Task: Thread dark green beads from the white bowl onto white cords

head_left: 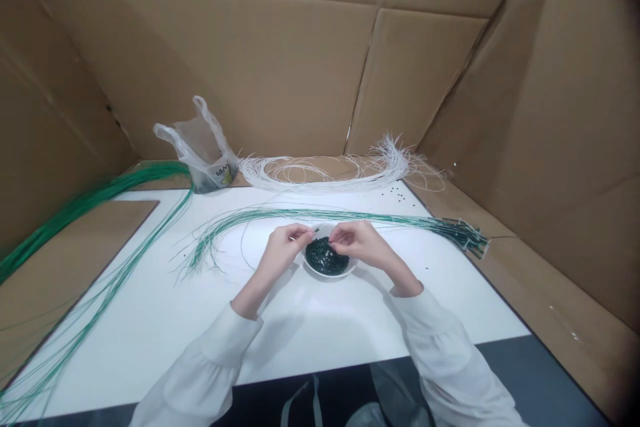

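Note:
A white bowl (330,275) full of small dark green beads (320,257) sits on the white board between my hands. At its left rim, my left hand (284,243) is closed in a pinch on what looks like a thin green strand, with a small dark bit at the fingertips. My right hand (363,241) hovers over the right side of the bowl, thumb and fingers pinched together; anything between them is too small to make out. Just behind both hands runs a bundle of thin green strands (300,213), its right end thick with dark pieces (463,237).
A translucent plastic bag (207,163) stands at the back left, beside a coil of white strands (320,180). More green strands (100,190) drape over the left side. Several loose dark beads (397,195) lie at the back right. Cardboard walls (300,67) enclose the board (200,333).

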The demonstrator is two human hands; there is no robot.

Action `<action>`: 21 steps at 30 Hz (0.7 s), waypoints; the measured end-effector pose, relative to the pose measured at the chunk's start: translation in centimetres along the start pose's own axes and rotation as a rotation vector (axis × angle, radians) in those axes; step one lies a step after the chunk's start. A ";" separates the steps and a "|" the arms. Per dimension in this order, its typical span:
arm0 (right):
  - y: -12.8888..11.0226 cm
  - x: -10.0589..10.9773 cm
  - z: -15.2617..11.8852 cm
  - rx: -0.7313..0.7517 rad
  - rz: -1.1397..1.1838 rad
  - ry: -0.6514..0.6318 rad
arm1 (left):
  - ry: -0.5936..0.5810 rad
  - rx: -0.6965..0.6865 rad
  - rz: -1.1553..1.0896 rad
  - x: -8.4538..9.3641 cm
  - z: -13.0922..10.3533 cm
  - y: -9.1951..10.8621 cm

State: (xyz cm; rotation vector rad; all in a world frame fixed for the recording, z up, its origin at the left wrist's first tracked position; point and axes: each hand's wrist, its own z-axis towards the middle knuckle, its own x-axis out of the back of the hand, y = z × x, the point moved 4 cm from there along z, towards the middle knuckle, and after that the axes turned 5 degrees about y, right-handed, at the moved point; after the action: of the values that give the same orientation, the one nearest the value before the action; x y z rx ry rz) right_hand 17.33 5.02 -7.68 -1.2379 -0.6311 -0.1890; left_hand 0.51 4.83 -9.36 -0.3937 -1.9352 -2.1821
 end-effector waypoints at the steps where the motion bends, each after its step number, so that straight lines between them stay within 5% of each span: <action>1: 0.2 0.4 0.0 -0.030 0.081 0.032 | 0.001 -0.015 0.009 0.0 -0.1 0.3; 6: 1.2 1.2 0.1 -0.098 0.360 0.148 | 0.041 -0.095 0.070 0.1 -0.7 1.9; 21: -0.5 1.9 -0.4 0.029 0.489 0.273 | 0.006 -0.186 0.033 -0.2 -1.5 2.9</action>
State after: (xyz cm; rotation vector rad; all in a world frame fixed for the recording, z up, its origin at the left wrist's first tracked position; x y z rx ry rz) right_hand 18.82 4.82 -6.25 -1.2747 -0.0857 0.0603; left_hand 1.58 2.99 -6.88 -0.4447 -1.7152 -2.3465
